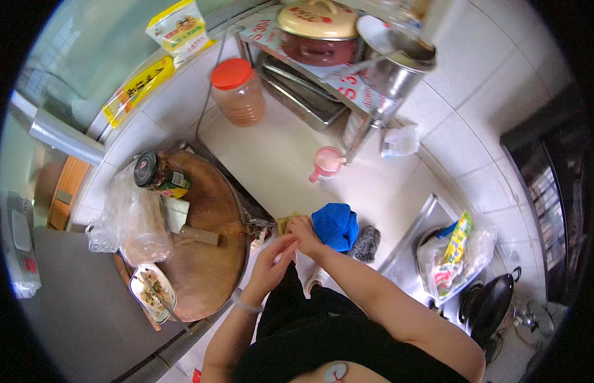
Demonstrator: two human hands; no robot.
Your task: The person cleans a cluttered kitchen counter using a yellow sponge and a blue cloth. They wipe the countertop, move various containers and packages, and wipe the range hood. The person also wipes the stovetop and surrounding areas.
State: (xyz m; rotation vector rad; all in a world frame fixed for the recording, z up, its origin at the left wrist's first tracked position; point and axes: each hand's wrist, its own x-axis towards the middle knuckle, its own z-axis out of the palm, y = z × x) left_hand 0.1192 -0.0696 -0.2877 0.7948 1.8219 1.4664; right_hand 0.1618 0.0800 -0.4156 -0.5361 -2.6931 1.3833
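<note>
My right hand reaches to the near edge of the pale counter, its fingers at a yellowish cloth or sponge. Whether the fingers grip it cannot be made out. My left hand is raised just in front of it, fingers extended and nothing seen in them; the fingertips overlap the right hand in the view. Right beside my right hand lies a bunched blue cloth, with a dark grey scouring pad or cloth next to it. A pink cup stands further back on the counter.
On the left, a round wooden chopping board holds a cleaver, a dark-lidded jar and a plastic bag. A food dish is at its edge. Behind are a red-lidded jar and a shelved pot; a metal sink lies right.
</note>
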